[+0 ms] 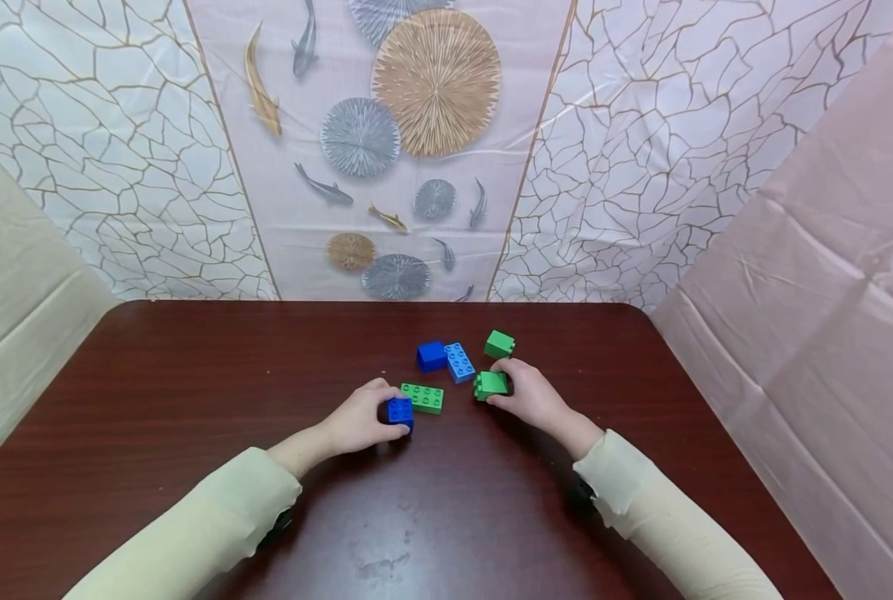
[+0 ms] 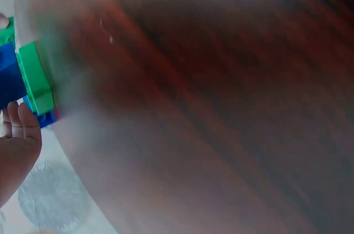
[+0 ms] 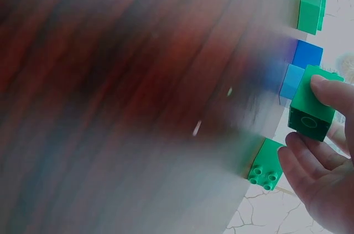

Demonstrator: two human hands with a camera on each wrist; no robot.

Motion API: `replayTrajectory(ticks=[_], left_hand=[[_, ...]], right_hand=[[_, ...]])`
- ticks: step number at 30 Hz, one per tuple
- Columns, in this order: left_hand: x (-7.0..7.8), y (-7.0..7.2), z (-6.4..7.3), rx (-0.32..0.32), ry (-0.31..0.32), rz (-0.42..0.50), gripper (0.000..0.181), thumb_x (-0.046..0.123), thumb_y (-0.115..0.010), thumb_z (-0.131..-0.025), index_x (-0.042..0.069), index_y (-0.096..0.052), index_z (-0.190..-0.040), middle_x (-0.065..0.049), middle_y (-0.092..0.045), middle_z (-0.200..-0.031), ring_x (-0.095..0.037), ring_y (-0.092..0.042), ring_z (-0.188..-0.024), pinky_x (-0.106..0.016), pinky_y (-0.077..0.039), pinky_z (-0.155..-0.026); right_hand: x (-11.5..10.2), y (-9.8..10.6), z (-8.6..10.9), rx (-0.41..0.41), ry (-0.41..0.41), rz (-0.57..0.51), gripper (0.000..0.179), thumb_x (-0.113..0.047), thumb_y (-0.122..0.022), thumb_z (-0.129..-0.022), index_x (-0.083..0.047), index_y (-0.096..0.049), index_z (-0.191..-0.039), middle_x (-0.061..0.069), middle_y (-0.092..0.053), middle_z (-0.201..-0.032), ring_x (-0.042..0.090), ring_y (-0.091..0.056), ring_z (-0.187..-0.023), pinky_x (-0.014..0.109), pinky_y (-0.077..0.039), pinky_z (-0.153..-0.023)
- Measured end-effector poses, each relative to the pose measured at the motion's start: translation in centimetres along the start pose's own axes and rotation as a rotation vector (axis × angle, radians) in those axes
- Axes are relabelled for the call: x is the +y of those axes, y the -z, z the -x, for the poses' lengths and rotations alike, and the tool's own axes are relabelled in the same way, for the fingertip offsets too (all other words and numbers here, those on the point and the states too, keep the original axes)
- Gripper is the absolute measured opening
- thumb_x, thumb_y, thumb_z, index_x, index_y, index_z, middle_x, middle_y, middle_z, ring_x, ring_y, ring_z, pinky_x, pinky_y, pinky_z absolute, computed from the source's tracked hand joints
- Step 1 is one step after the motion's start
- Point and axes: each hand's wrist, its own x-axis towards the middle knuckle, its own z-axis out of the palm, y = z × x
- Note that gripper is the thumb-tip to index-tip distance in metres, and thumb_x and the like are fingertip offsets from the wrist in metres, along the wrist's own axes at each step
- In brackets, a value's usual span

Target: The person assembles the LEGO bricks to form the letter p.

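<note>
My left hand grips a dark blue toy building brick between thumb and fingers, its studs facing up. Right beside that brick lies a long green brick, also studs up; I cannot tell whether the two touch. With my right hand I pinch a green brick whose studs point left. The right wrist view shows the thumb on one face of this green brick and its hollow end. At the left edge of the left wrist view, the fingers of my left hand are against the blue brick.
Behind the hands, a second dark blue brick lies against a light blue brick. Another green brick lies beyond my right hand. All are on a dark brown table, with patterned cloth hanging behind it.
</note>
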Motion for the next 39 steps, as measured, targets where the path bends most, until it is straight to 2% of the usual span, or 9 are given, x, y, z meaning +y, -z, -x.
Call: replayTrajectory(ticks=[10, 17, 27, 31, 34, 39], left_hand=[[0.3, -1.8, -0.3, -0.063, -0.033, -0.034, 0.036, 0.024, -0.075, -0.076, 0.006, -0.065, -0.106, -0.004, -0.055, -0.095, -0.014, -0.053, -0.086, -0.024, -0.047, -0.075], [0.5, -2.2, -0.2, -0.099, -0.013, -0.02, 0.032, 0.023, -0.075, -0.077, 0.01, -0.065, -0.104, -0.005, -0.056, -0.101, -0.015, -0.054, -0.09, -0.028, -0.048, -0.078], [0.7, -2.4, -0.2, -0.109, 0.03, -0.029, 0.036, 0.024, -0.074, -0.078, 0.01, -0.062, -0.109, -0.006, -0.055, -0.105, -0.016, -0.054, -0.093, -0.033, -0.049, -0.08], [0.5, -2.4, -0.1, -0.11, 0.007, -0.043, 0.041, 0.027, -0.076, -0.077, 0.009, -0.061, -0.11, -0.007, -0.056, -0.105, -0.017, -0.055, -0.094, -0.033, -0.049, -0.082], [0.3, -2.3, 0.1, -0.098, -0.014, -0.046, 0.044, 0.029, -0.077, -0.075, 0.008, -0.061, -0.111, -0.007, -0.057, -0.105, -0.017, -0.055, -0.096, -0.033, -0.049, -0.083], [0.2, -2.1, 0.1, -0.064, 0.021, 0.008, 0.039, 0.024, -0.077, -0.076, 0.007, -0.061, -0.107, -0.006, -0.061, -0.103, -0.016, -0.058, -0.092, -0.03, -0.05, -0.081]], right_hand=[[-0.2, 0.0, 0.0, 0.002, 0.003, 0.003, 0.034, -0.018, -0.075, -0.079, -0.007, -0.059, -0.107, 0.01, -0.062, -0.106, 0.021, -0.056, -0.091, 0.04, -0.051, -0.083], [-0.2, 0.2, -0.1, -0.006, -0.008, 0.001, 0.035, -0.018, -0.075, -0.079, -0.007, -0.059, -0.108, 0.011, -0.062, -0.106, 0.022, -0.056, -0.091, 0.04, -0.051, -0.083], [0.2, 0.1, -0.2, -0.005, 0.001, 0.002, 0.034, -0.019, -0.076, -0.078, -0.008, -0.059, -0.106, 0.009, -0.062, -0.103, 0.021, -0.056, -0.089, 0.039, -0.051, -0.082], [0.2, 0.1, -0.2, -0.011, -0.001, -0.002, 0.034, -0.019, -0.076, -0.079, -0.008, -0.059, -0.106, 0.009, -0.062, -0.103, 0.021, -0.055, -0.089, 0.039, -0.051, -0.082], [0.2, 0.0, -0.2, -0.012, -0.001, 0.001, 0.034, -0.019, -0.076, -0.079, -0.008, -0.059, -0.106, 0.009, -0.062, -0.103, 0.021, -0.056, -0.09, 0.039, -0.051, -0.082], [0.2, 0.1, -0.3, -0.012, -0.002, -0.001, 0.034, -0.02, -0.075, -0.079, -0.008, -0.059, -0.107, 0.009, -0.062, -0.104, 0.021, -0.055, -0.09, 0.039, -0.051, -0.082]])
